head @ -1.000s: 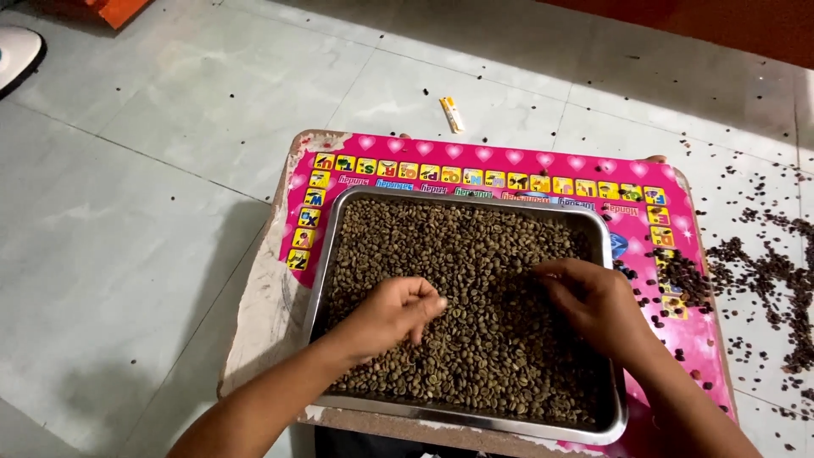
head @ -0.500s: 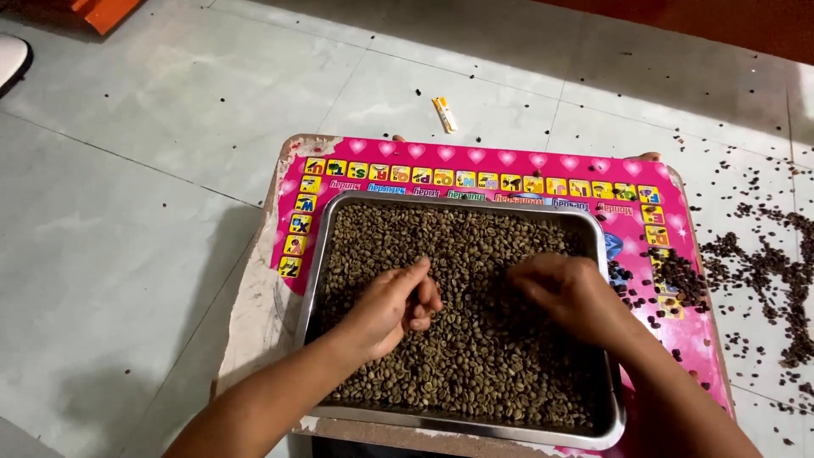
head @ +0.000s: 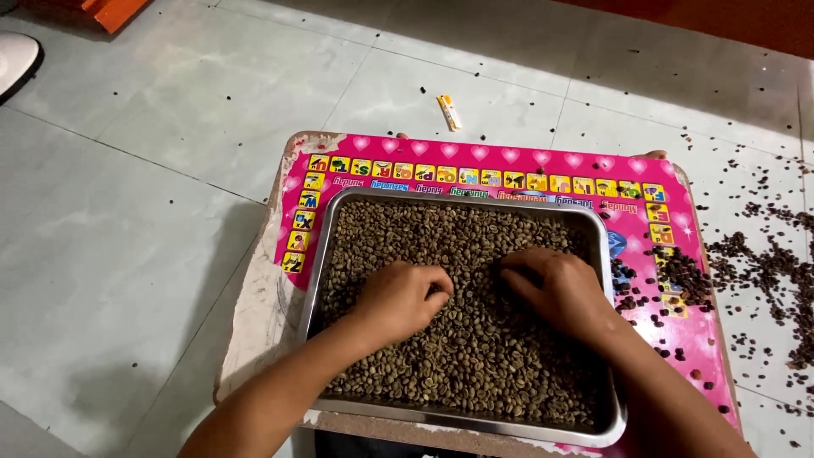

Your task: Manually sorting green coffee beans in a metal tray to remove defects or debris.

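Two bare hands work in a steel tray (head: 315,280) of pale green coffee beans (head: 475,356)

Head view: the left hand (head: 403,298) rests curled on the beans at about 9 o'clock of the tray's middle, fingers bent under; whether it pinches a bean I cannot tell. The right hand (head: 555,287) lies at 3 o'clock, fingertips pressed together into the beans. The tray sits on a pink picture board (head: 475,161); dark beans (head: 767,267) are scattered on the tiled floor (head: 127,212) at 3 o'clock

Olive-green beans (head: 475,356) fill a silver tray (head: 320,263) on a pink (heart-patterned) board (head: 543,161).
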